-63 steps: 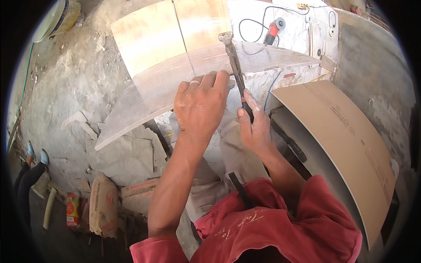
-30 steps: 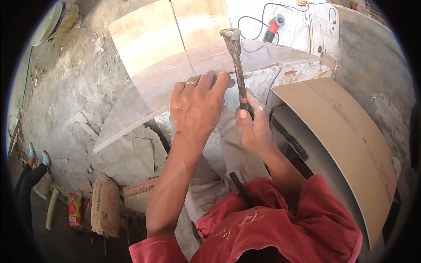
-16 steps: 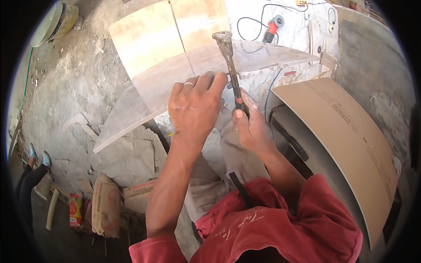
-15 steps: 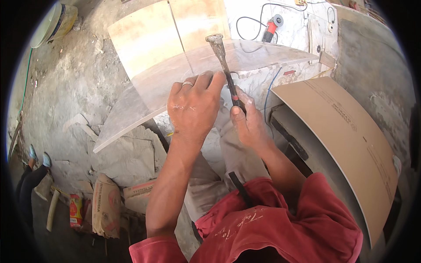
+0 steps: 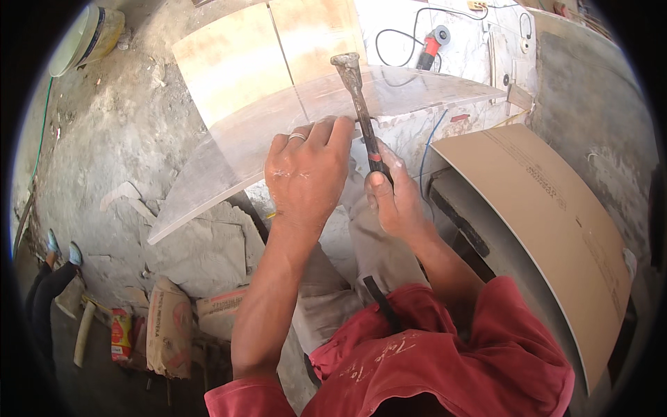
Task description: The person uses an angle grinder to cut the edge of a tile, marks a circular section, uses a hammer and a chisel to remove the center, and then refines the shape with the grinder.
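Note:
My right hand [image 5: 397, 201] is wrapped round the dark handle of a hammer [image 5: 356, 97]. Its worn metal head points up and away over a thin, glossy stone-like slab [image 5: 208, 174]. Close to the slab's near edge is my left hand [image 5: 309, 167], with fingers curled and a ring on one of them. A short dark bit shows beside its fingertips, but what it grips is hidden beneath the fingers. The hammer's shaft passes just right of the left knuckles.
An angle grinder [image 5: 432, 48] with a black cord lies beyond the slab, beside tan boards [image 5: 229, 59]. A large brown board [image 5: 542, 208] leans at right. Paper sacks [image 5: 169, 326] lie lower left, near another person's legs [image 5: 48, 292]. A bucket [image 5: 87, 38] is far left.
The hammer has shifted slightly to the right with my right hand. My left hand stays almost in place at the slab's edge.

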### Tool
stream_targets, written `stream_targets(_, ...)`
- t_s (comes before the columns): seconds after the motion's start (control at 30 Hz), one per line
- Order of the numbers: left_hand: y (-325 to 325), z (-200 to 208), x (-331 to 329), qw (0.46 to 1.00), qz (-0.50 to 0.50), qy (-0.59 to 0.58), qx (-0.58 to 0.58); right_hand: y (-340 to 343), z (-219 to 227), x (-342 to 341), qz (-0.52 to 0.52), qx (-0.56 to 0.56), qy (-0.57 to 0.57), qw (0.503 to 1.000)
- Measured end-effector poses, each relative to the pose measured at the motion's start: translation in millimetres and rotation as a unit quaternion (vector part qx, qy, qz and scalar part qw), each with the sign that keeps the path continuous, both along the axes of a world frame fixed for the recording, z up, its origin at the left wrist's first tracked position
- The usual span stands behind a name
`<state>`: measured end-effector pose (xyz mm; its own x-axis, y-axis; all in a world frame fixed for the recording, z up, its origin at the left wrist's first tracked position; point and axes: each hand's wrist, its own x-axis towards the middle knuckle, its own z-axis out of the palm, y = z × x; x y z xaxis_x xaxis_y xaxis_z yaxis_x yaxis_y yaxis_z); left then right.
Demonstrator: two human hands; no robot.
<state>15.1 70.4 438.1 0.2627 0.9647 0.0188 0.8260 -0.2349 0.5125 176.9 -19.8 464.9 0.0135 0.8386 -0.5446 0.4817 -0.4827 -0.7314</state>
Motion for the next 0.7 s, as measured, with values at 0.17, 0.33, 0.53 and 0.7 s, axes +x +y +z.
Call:
stream_targets(0.17,-1.1,-1.7,-0.5,1.000,0.002,0.000,0.006,8.8,3.1,-0.8,-0.002,-0.011,0.009,1.000)
stream_targets(0.33,-3.0,-0.8,0.0,1.000,0.004,-0.008,0.007,1.9,-8.2,0.4,0.010,0.098,0.010,0.995)
stream_targets(0.53,-2.3,1.5,-0.6,1.000,0.004,-0.008,0.004,2.2,-4.2,-3.2,0.023,0.095,0.004,0.995)
stream_targets(0.7,-4.5,0.1,0.0,1.000,0.009,-0.012,0.010,7.0,-2.0,-4.3,0.037,0.083,-0.033,0.995)
